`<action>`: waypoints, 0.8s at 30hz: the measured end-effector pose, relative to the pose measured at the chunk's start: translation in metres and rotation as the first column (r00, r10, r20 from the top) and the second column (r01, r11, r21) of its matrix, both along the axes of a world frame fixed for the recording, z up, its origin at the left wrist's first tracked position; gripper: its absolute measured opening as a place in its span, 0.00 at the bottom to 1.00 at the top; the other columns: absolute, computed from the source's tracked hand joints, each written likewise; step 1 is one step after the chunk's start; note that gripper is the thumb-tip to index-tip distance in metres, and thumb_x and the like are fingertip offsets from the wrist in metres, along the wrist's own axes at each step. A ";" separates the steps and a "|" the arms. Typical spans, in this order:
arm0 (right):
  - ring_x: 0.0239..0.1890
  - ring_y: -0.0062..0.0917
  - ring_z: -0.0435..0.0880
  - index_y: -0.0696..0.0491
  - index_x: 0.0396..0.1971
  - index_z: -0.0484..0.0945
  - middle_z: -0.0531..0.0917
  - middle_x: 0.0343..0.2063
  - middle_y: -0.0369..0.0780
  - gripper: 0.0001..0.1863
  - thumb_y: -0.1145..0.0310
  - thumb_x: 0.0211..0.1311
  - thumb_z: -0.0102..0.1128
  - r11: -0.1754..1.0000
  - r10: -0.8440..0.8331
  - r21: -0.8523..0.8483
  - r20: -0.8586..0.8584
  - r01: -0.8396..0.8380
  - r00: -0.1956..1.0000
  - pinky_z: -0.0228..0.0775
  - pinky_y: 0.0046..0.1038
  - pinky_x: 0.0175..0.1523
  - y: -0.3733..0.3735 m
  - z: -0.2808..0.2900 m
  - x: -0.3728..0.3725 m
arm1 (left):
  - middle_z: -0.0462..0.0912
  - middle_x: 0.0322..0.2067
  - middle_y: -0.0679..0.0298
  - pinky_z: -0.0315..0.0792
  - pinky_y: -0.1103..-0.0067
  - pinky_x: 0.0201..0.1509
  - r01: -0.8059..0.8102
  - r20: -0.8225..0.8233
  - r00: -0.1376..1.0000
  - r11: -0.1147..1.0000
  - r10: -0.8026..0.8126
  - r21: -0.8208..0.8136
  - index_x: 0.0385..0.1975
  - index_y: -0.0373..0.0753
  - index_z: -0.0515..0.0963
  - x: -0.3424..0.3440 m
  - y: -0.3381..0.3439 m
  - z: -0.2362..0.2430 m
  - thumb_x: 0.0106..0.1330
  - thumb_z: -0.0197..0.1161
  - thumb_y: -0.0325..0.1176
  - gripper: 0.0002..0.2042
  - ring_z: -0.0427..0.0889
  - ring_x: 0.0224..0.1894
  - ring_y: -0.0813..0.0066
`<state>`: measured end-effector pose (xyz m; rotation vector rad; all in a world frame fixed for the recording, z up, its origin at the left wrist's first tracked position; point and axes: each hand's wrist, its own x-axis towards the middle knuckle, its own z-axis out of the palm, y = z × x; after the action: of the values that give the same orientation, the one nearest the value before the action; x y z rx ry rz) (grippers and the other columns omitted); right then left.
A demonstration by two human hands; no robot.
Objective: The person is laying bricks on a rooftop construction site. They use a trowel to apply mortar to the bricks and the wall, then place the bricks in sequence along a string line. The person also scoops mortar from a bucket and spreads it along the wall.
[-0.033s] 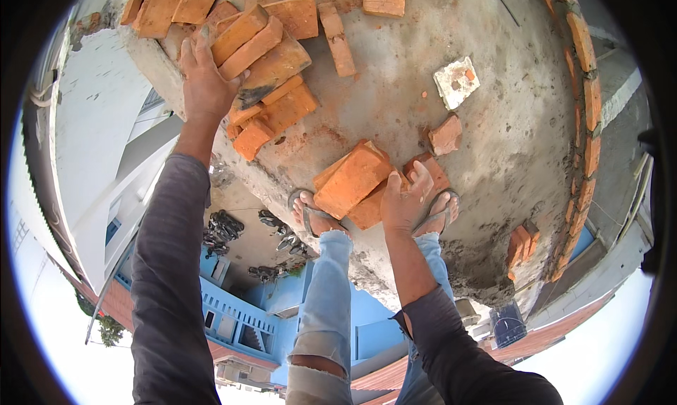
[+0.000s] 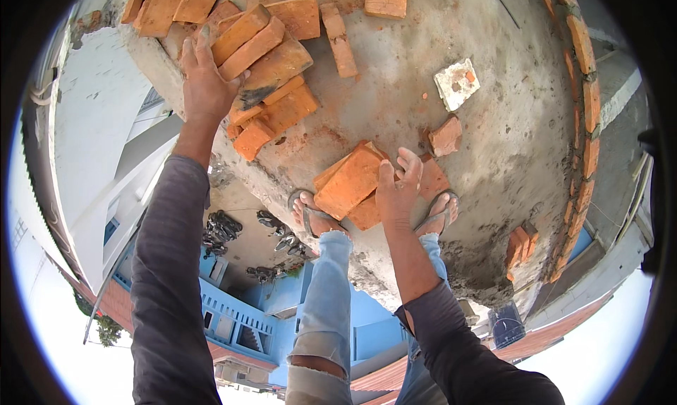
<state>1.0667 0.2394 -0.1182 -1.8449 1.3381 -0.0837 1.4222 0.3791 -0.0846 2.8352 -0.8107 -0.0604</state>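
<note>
My left hand (image 2: pixel 209 80) is wrapped round the near end of an orange brick (image 2: pixel 252 49) in the loose pile at the upper left. Its thumb lies on the near side, and part of the grip is hidden. My right hand (image 2: pixel 398 190) hovers between my feet with fingers apart and nothing in it. Its thumb is beside the right edge of a tilted brick (image 2: pixel 351 183), which rests on other bricks; whether they touch I cannot tell. Partly behind that hand lies another brick (image 2: pixel 432 176), close to my right foot.
A broken brick piece (image 2: pixel 446 136) and a whitish slab (image 2: pixel 456 83) lie on the rough concrete (image 2: pixel 508 123). A low brick course (image 2: pixel 591 109) curves along the right. The ledge drops off near my feet, with parked motorbikes (image 2: pixel 222 228) far below.
My right hand has shifted slightly left and away from me, uncovering more of the brick near my right foot. My left hand stays on its brick.
</note>
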 end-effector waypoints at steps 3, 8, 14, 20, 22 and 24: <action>0.60 0.44 0.77 0.54 0.59 0.70 0.75 0.59 0.49 0.26 0.63 0.64 0.64 0.933 0.252 0.216 0.176 -0.287 0.952 0.72 0.44 0.62 -0.022 -0.003 0.110 | 0.65 0.68 0.41 0.77 0.60 0.62 -0.015 -0.115 0.993 1.000 0.012 -0.026 0.75 0.39 0.51 0.005 0.014 0.009 0.53 0.82 0.41 0.54 0.76 0.63 0.42; 0.64 0.43 0.76 0.52 0.67 0.64 0.75 0.62 0.48 0.37 0.61 0.59 0.70 0.784 0.621 -0.011 0.063 -0.621 0.782 0.69 0.43 0.68 -0.035 -0.032 0.237 | 0.74 0.58 0.41 0.80 0.58 0.55 0.008 -0.228 0.974 0.999 -0.016 -0.037 0.67 0.34 0.57 0.004 0.026 0.018 0.51 0.82 0.46 0.49 0.82 0.54 0.41; 0.58 0.44 0.79 0.51 0.61 0.70 0.80 0.56 0.48 0.34 0.63 0.54 0.74 0.725 0.667 -0.016 0.261 -0.688 0.697 0.71 0.41 0.65 -0.037 -0.042 0.236 | 0.82 0.44 0.45 0.82 0.60 0.49 -0.076 -0.242 0.968 0.997 0.070 -0.018 0.49 0.35 0.63 0.000 0.034 0.013 0.47 0.82 0.58 0.42 0.86 0.46 0.47; 0.56 0.45 0.80 0.52 0.55 0.73 0.80 0.54 0.49 0.32 0.66 0.49 0.76 0.496 0.852 -0.020 0.201 -0.868 0.483 0.71 0.41 0.63 -0.062 -0.037 0.236 | 0.81 0.48 0.47 0.82 0.65 0.51 -0.060 -0.381 0.918 0.988 0.112 0.146 0.64 0.30 0.61 -0.065 0.042 -0.008 0.33 0.75 0.73 0.63 0.86 0.49 0.50; 0.57 0.43 0.80 0.53 0.56 0.73 0.80 0.55 0.48 0.33 0.65 0.48 0.77 0.431 0.890 0.052 0.139 -0.901 0.434 0.71 0.40 0.64 -0.070 -0.029 0.237 | 0.79 0.52 0.49 0.81 0.65 0.52 0.049 -0.153 0.988 0.982 -0.021 0.181 0.70 0.29 0.58 -0.082 0.044 -0.023 0.41 0.81 0.62 0.60 0.85 0.51 0.51; 0.58 0.42 0.80 0.55 0.57 0.72 0.80 0.56 0.47 0.34 0.63 0.49 0.77 0.385 0.918 0.156 0.037 -0.910 0.394 0.71 0.40 0.64 -0.075 -0.020 0.244 | 0.79 0.53 0.49 0.80 0.64 0.52 0.030 -0.125 0.992 0.978 -0.004 0.208 0.69 0.29 0.57 -0.082 0.048 -0.036 0.47 0.83 0.52 0.55 0.85 0.51 0.51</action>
<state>1.3103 0.1645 -0.1380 -2.2042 0.1347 0.6614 1.3399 0.4266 -0.1205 2.9820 -0.8473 -0.3407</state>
